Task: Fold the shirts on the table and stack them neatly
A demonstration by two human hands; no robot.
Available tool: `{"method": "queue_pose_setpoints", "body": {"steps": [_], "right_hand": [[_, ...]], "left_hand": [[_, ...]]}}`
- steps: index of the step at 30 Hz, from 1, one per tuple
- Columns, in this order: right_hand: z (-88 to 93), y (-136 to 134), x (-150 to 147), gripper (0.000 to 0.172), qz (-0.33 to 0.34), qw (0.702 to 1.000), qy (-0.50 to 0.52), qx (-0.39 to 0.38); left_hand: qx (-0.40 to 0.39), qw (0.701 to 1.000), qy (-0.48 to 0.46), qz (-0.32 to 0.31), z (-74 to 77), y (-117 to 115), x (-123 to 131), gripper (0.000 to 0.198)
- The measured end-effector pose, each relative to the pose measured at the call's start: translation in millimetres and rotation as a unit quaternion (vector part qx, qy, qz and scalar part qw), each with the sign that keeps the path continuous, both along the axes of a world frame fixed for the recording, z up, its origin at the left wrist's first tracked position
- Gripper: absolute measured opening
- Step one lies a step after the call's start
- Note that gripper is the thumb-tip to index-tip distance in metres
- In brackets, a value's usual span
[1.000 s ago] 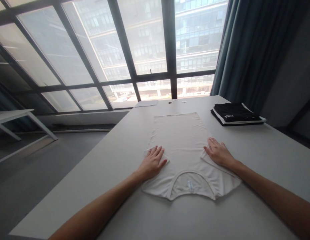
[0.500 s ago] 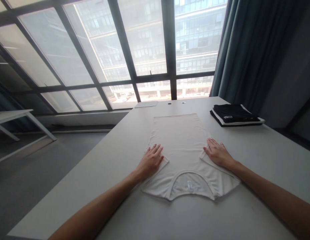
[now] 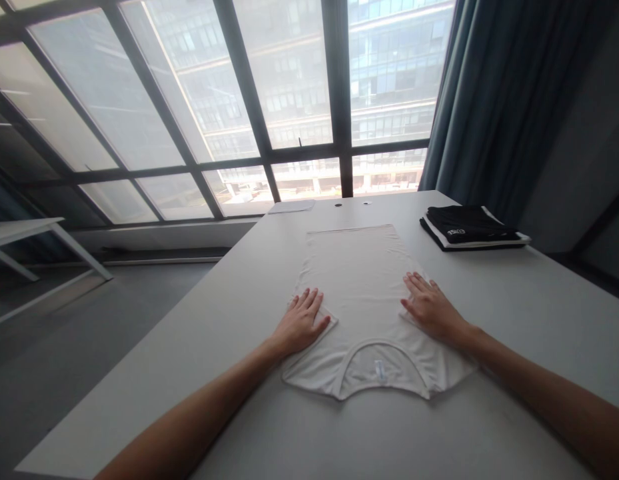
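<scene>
A white T-shirt (image 3: 356, 287) lies spread flat on the white table (image 3: 229, 320), its neckline toward me and its hem toward the window. Both sleeves are folded inward over the body. My left hand (image 3: 303, 321) rests flat on the left sleeve, fingers stretched out and pointing away from me. On the opposite side, my right hand (image 3: 432, 305) presses flat on the right sleeve with its fingers extended. A small label shows inside the collar. Parts of both sleeves are hidden under my hands.
A stack of folded black and white clothes (image 3: 472, 228) sits at the table's right far side. Near the far edge lie a white sheet (image 3: 291, 207) and a small dark round thing (image 3: 338, 205). Another table (image 3: 26, 230) stands at left; a dark curtain (image 3: 494, 107) hangs right of the windows.
My right hand has slid slightly inward, to the left, over the right sleeve. The left hand stays nearly in place with its fingers a little straighter. The shirt has barely moved.
</scene>
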State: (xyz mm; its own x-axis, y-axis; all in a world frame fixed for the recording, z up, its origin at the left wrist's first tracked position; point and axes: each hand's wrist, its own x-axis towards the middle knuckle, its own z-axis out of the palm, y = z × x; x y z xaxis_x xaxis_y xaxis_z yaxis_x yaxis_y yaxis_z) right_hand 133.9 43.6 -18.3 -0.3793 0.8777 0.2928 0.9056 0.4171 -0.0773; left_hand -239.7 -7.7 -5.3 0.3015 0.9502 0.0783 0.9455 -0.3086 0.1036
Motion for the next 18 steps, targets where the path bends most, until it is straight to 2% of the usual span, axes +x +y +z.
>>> {"method": "queue_pose_setpoints", "body": {"steps": [2, 4, 9, 11, 18], "right_hand": [[-6.1, 0.1, -1.2, 0.065, 0.014, 0.998, -0.008, -0.056], [-10.3, 0.7, -1.4, 0.065, 0.011, 0.997, -0.010, -0.079], [-8.3, 1.7, -0.8, 0.065, 0.020, 1.000, 0.010, -0.011], [-6.9, 2.2, -0.5, 0.064, 0.018, 1.000, 0.022, 0.008], [-9.2, 3.9, 0.9, 0.059, 0.052, 0.996, 0.004, -0.066]], "left_hand": [[-0.004, 1.000, 0.003, 0.005, 0.1, -0.1, 0.6, 0.080], [-0.003, 1.000, 0.000, 0.010, -0.7, -0.3, 0.6, 0.084], [0.031, 0.999, -0.007, -0.003, -1.4, -1.4, 0.1, 0.082], [0.018, 1.000, -0.001, -0.007, 0.1, -2.0, 0.9, 0.081], [-0.019, 1.000, 0.009, 0.007, 6.0, -3.4, 4.6, 0.083]]}}
